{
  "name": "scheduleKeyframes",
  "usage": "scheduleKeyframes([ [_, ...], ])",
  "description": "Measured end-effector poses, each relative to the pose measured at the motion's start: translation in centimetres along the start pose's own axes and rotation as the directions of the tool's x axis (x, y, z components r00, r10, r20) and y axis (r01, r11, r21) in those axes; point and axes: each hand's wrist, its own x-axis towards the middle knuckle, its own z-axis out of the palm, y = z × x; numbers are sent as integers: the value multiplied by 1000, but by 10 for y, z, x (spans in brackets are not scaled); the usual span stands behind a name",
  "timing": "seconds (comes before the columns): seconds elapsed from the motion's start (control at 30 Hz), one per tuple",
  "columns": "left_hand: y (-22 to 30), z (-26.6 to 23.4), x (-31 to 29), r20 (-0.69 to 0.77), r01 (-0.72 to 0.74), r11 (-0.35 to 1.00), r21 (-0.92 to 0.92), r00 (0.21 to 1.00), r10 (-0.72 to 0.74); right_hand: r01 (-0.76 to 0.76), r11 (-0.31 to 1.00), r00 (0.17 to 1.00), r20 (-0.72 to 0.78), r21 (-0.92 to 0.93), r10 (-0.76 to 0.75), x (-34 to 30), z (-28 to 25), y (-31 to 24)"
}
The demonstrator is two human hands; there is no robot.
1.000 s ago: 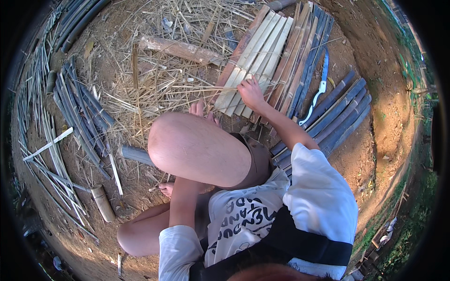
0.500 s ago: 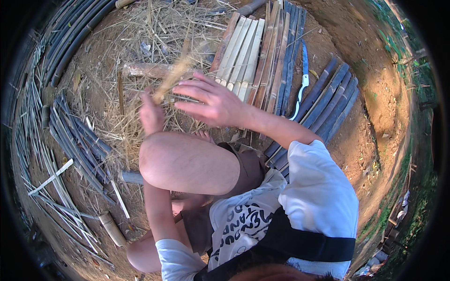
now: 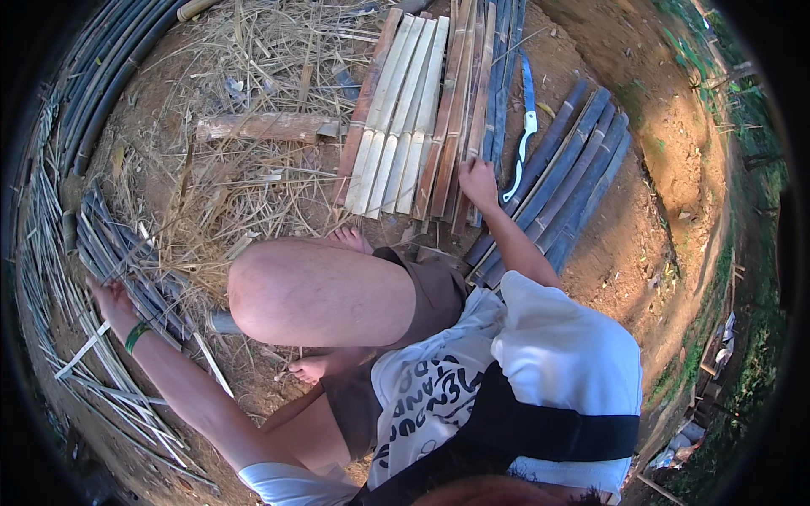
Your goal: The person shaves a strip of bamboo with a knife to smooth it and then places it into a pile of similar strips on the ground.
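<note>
Reaching wide apart, the left hand (image 3: 108, 295) stretched out low to touch the dark grey split bamboo strips (image 3: 126, 270), its grip impossible to tell, while the right hand (image 3: 477, 181) pressed open-fingered on the pale flat bamboo slats (image 3: 403, 126). A bent bare knee (image 3: 321, 291) lay between them. A white-handled blue-bladed knife (image 3: 523, 126) rested just beside the right hand.

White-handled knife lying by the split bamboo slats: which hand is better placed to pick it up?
Right. The right hand rests on the slats just beside the white-handled knife; the left hand is far off at the dark bamboo strips.
</note>
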Motion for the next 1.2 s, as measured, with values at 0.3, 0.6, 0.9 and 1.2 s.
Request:
scheduleKeyframes([
  [0.3, -10, 66, -151, -247, -154, 984, 85, 954, 171, -148, 986, 989, 31, 77, 146, 30, 16, 43],
  [0.6, -56, 87, -209, -116, -531, 663, 527, 728, 675, -173, 801, 972, -30, 573, 231, 6, 23, -42],
  [0.9, -74, 116, -253, 86, -607, 587, 535, 731, 677, -25, 864, 967, -206, 502, 147, -11, 71, -57],
  [1.2, -101, 104, -247, 155, -622, 682, 386, 772, 617, -82, 898, 976, -148, 433, 160, 48, 82, -73],
])
